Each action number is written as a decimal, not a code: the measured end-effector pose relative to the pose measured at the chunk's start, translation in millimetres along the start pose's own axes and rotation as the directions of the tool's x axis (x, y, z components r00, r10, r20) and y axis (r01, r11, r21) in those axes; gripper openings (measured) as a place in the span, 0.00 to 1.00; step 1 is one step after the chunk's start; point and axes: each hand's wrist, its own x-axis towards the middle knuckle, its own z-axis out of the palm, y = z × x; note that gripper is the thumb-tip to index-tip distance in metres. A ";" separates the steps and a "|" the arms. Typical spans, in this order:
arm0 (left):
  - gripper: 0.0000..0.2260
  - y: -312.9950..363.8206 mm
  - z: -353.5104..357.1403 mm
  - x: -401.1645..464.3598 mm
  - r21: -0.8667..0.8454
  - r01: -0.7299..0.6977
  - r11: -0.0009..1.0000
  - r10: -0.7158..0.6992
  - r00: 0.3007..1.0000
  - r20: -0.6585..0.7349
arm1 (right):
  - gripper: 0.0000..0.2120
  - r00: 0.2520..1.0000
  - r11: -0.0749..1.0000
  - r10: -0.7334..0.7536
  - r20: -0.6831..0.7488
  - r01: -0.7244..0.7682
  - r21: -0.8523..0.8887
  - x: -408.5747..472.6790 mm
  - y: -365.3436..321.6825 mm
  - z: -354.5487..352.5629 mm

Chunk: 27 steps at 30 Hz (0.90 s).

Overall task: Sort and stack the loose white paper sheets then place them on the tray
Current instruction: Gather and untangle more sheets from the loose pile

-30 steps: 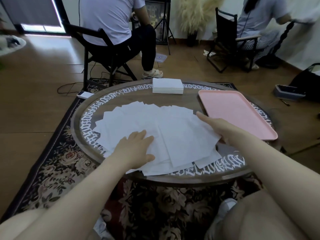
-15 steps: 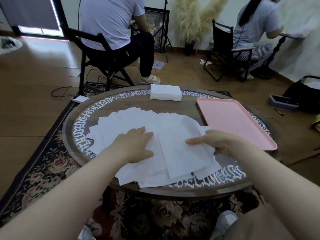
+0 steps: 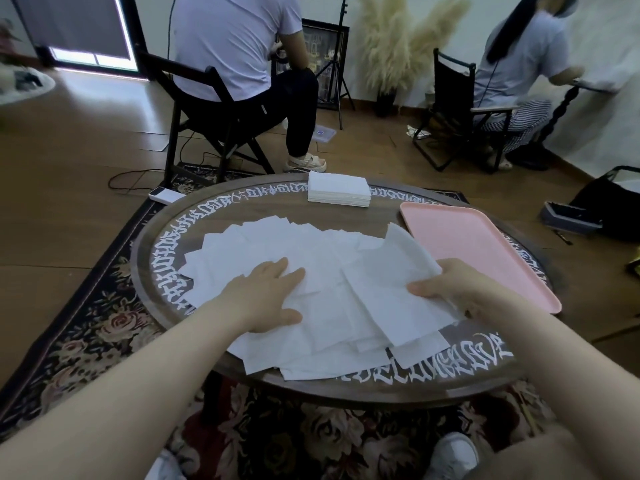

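Note:
Several loose white paper sheets [image 3: 263, 247] lie fanned and overlapping across the round wooden table [image 3: 363, 389]. My left hand [image 3: 266, 296] presses flat on the sheets at the middle left, fingers straight. My right hand [image 3: 450, 289] pinches the right edge of the top sheet [image 3: 391, 282], whose far corner lifts off the pile. The pink tray [image 3: 485, 258] sits bare on the table's right side, just beyond my right hand. A neat stack of white sheets [image 3: 337, 188] rests at the table's far edge.
A seated person on a black folding chair [image 3: 207, 109] is close behind the table. A second seated person [image 3: 519, 64] is at the back right. A white device [image 3: 166, 195] lies on the floor by the table's far left. A dark bag [image 3: 609, 202] stands at right.
My right hand has drawn back from the sheets' right edge, curled around the top sheet and raised its far corner. My left hand stays pressed on the pile.

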 end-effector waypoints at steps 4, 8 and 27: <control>0.35 0.6 0.3 1.5 0.010 0.002 1.000 -0.002 1.000 0.007 | 0.05 0.994 0.999 -0.024 -0.103 0.029 0.044 -5.1 3.9 -26.0; 0.35 2.8 -1.2 2.7 0.036 0.008 0.999 -0.009 1.000 0.015 | 0.08 0.982 0.931 -0.106 -0.159 0.154 0.330 -18.5 9.4 -47.0; 0.06 63.8 -33.1 2.0 -0.927 -0.345 -0.144 -0.377 0.886 -0.271 | 0.18 0.929 0.578 -0.358 0.091 0.143 0.804 -41.3 -27.4 63.9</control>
